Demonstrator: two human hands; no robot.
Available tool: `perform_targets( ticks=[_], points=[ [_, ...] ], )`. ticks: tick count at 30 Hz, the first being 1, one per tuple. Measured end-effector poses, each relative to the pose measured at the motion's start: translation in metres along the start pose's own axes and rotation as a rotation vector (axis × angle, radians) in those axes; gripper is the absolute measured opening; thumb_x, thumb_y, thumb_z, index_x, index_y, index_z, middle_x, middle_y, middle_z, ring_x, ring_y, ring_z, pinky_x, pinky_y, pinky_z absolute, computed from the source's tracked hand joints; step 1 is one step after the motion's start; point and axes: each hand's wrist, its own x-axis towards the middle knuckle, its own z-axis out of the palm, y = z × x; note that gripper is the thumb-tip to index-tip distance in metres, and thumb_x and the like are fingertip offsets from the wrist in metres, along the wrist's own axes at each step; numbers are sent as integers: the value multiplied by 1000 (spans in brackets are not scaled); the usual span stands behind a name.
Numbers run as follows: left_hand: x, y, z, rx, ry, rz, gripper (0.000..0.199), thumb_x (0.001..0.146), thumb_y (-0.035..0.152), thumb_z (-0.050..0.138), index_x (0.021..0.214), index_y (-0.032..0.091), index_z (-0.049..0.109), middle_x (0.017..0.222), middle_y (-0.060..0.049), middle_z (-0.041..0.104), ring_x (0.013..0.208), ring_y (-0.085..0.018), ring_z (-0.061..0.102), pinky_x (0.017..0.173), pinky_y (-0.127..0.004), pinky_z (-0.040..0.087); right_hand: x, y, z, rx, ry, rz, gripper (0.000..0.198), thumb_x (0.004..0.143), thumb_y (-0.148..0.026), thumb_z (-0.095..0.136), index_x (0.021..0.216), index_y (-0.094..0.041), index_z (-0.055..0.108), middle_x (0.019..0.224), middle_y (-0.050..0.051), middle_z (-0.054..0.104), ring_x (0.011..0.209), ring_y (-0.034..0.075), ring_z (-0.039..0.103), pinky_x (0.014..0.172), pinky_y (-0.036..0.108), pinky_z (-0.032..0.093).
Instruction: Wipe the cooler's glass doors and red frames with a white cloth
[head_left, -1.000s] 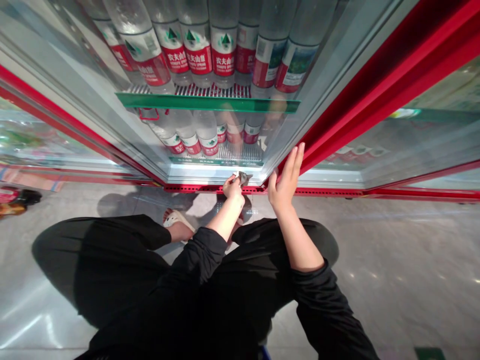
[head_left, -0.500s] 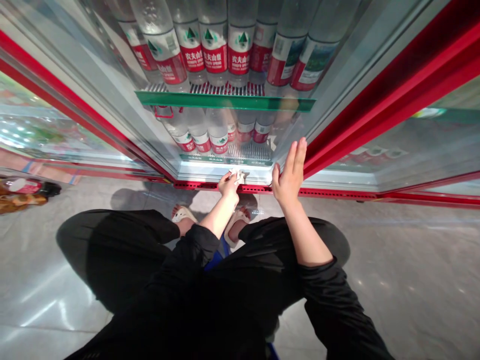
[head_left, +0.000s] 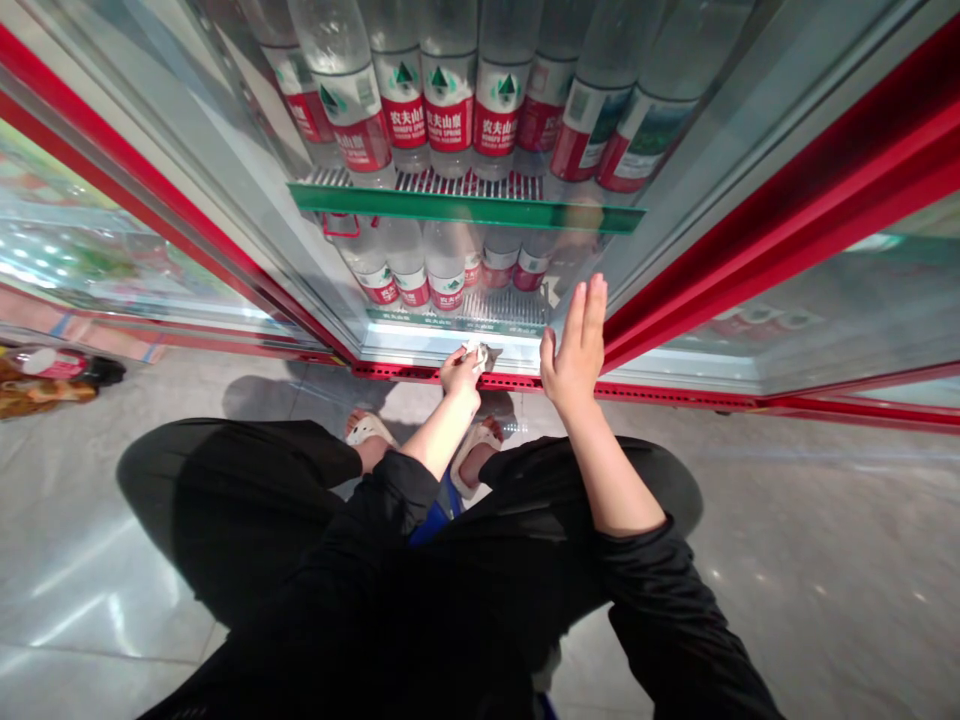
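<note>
My left hand [head_left: 460, 374] is closed around a crumpled white tissue [head_left: 474, 350] at the lower edge of a glass-fronted drinks fridge, just above its red bottom strip [head_left: 517, 382]. A small dark-grey bit shows beside the tissue; its kind I cannot make out. My right hand [head_left: 574, 352] is raised flat with its fingers stretched, near the red upright frame [head_left: 720, 240]. A faint reflection of a hand shows in the glass above it. Whether the palm touches the glass is not clear.
Red-labelled water bottles [head_left: 448, 110] stand on the upper shelf behind a green edge [head_left: 465, 207], with more bottles [head_left: 448, 280] below. Bottles and brown packages [head_left: 56, 372] lie at the far left. My knees and sandals [head_left: 367, 428] are close to the fridge on the grey tiled floor [head_left: 810, 520].
The view has shifted slightly, so the fridge and bottles sit a little farther right. My left hand with the tissue has moved slightly right; my right hand stays nearly still.
</note>
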Motion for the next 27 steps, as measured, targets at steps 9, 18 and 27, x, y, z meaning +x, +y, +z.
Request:
perform_targets(
  ticks=[9, 18, 27],
  points=[
    [-12, -4, 7, -11, -12, 22, 24, 78, 6, 86, 94, 15, 72, 77, 2, 70, 65, -8, 67, 70, -21, 57, 2, -25, 9, -29, -187, -82, 77, 110, -26, 32, 181, -27, 0, 187, 7, 25, 174, 32, 21, 140, 63, 30],
    [3, 74, -36, -36, -15, 100, 23, 91, -3, 75, 103, 14, 69, 83, -2, 73, 75, -11, 72, 84, -28, 60, 4, -30, 10, -92, -265, -87, 73, 110, -29, 37, 180, -27, 18, 182, 6, 35, 173, 34, 22, 141, 66, 24],
    [7, 80, -37, -13, -12, 117, 20, 95, -4, 72, 104, 14, 67, 82, -1, 70, 73, -11, 69, 87, -32, 60, -7, -7, 6, -118, -131, -33, 72, 110, -34, 40, 179, -21, 24, 185, 12, 28, 174, 36, 16, 139, 69, 23]
  ],
)
